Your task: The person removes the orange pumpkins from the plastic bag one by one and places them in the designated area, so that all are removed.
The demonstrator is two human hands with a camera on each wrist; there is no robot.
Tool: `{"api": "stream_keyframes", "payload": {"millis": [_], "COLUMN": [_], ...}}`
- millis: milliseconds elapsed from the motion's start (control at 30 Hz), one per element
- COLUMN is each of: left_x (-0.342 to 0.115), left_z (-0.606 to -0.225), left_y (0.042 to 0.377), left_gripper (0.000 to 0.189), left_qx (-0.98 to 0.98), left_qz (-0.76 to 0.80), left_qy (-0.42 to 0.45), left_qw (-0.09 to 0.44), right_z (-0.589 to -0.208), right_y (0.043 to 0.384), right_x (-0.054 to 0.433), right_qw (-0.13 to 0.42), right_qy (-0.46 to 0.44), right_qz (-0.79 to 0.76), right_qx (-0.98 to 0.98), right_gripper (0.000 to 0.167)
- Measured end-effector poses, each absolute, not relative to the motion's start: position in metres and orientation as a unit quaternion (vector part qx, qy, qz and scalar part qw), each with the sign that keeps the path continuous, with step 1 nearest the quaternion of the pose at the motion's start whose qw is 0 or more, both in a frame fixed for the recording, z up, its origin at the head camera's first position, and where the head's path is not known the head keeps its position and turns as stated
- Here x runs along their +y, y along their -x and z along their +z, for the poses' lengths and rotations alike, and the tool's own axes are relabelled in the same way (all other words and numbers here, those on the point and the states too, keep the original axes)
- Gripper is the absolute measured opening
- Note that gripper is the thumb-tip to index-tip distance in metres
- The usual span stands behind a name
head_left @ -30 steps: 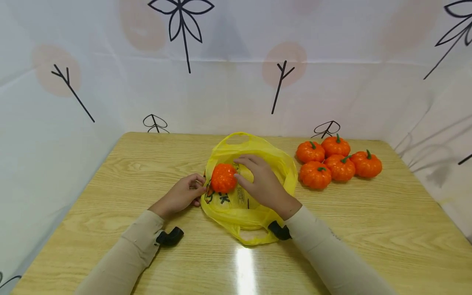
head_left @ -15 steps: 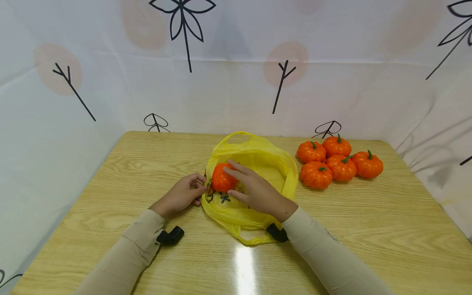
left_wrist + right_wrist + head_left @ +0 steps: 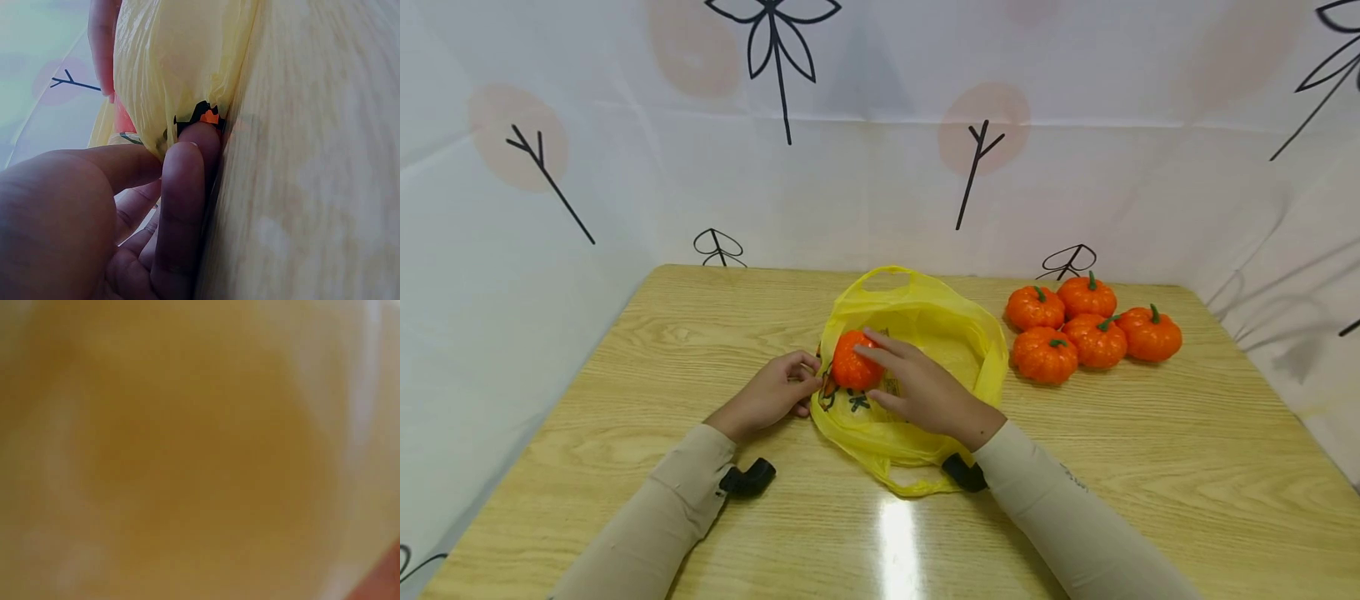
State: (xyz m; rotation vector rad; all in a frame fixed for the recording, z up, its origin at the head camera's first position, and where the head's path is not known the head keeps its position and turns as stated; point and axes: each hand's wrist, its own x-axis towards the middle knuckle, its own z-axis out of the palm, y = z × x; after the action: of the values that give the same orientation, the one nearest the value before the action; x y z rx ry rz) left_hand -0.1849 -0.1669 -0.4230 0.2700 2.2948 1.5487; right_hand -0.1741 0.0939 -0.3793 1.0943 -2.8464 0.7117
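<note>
A yellow plastic bag (image 3: 955,354) lies with its mouth spread on the table, a small orange pumpkin (image 3: 850,362) inside at its left. My left hand (image 3: 772,393) pinches the bag's left side between thumb and fingers; the left wrist view shows the thin plastic at the fingertips (image 3: 182,153). Reaching into the bag from the right, my right hand (image 3: 925,387) has its fingers extended over the pumpkin's right side, the thumb lower and apart. In the right wrist view there is blurred yellow plastic (image 3: 200,456), hiding most of that hand's work.
Several orange pumpkins (image 3: 1093,340) with green stems stand clustered on the wooden table (image 3: 1120,467) to the right of the bag. A white patterned cloth (image 3: 865,192) hangs behind the table. Black curved pieces (image 3: 748,479) are attached at both wrists.
My right hand has moved left, from beside the pumpkin to over its right side, then stayed there. The left hand keeps its place at the bag's edge.
</note>
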Motion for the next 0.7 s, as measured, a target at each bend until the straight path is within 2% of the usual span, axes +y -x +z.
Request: {"api": "stream_keyframes", "payload": {"millis": [400, 700], "left_x": [-0.1677, -0.1672], "left_z": [-0.4234, -0.4222], "left_y": [0.1851, 0.1847], "left_gripper": [0.024, 0.023], "left_qx": [0.810, 0.809], "left_qz": [0.549, 0.550], "left_qy": [-0.095, -0.094], "left_qw": [0.182, 0.184], "right_z": [-0.3772, -0.3777], "right_y": [0.1755, 0.1757], "right_x": [0.0929, 0.0939], "right_qw": [0.013, 0.060], "right_qy": [-0.320, -0.305], "right_qz": [0.229, 0.247], "right_qx": [-0.919, -0.918], "right_gripper": [0.050, 0.025]}}
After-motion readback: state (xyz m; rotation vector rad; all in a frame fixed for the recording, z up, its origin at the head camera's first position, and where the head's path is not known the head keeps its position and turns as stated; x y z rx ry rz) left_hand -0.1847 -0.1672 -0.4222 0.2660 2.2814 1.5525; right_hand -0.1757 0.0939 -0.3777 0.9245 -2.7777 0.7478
